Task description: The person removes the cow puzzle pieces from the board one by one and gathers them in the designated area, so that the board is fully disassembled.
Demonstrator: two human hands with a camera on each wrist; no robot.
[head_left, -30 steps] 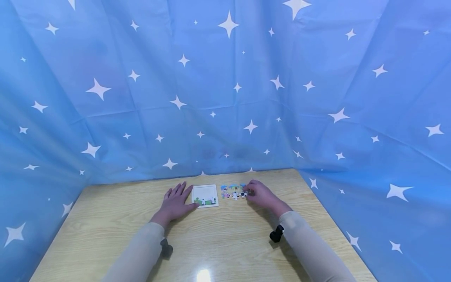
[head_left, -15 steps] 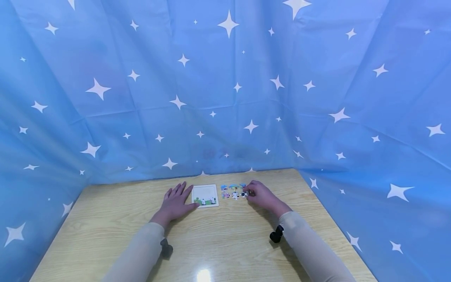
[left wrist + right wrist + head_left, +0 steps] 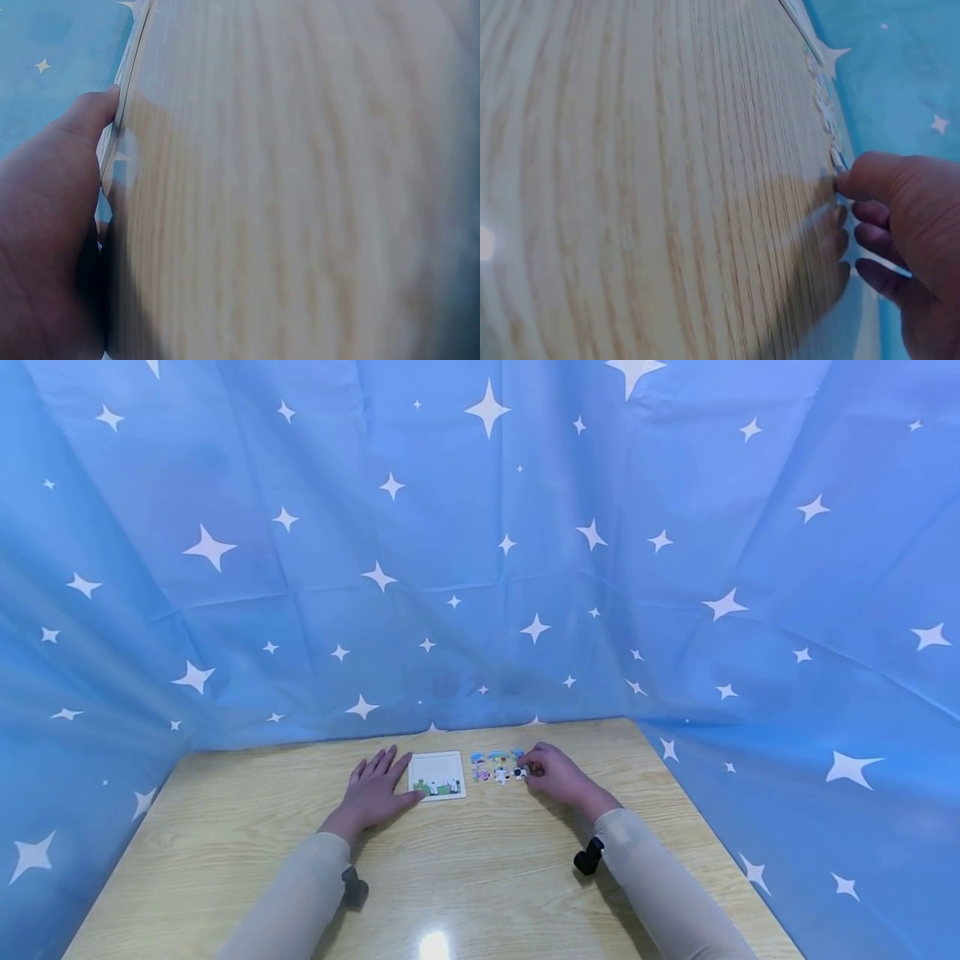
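Observation:
My left hand [image 3: 372, 792] rests spread beside a small white puzzle tray [image 3: 437, 768], thumb at its lower left corner and index finger along its left edge. Green grass and figures are printed along the tray's lower part. In the left wrist view, the thumb [image 3: 94, 112] lies against the tray's edge. To the right of the tray, several colourful jigsaw pieces [image 3: 501, 775] lie grouped. My right hand [image 3: 558, 774] has its thumb and fingertips at the rightmost pieces, by a black-and-white one [image 3: 518, 773]. I cannot tell whether it pinches a piece; the index fingertip is hidden in the right wrist view.
The wooden table [image 3: 465, 868] ends at a blue curtain [image 3: 450, 543] with white stars, hanging behind and at the sides. A small black wrist camera [image 3: 589, 857] sits at the right cuff, a dark one [image 3: 354, 890] at the left.
Both hands, the tray and the pieces stay in about the same place; the head view shifts very slightly.

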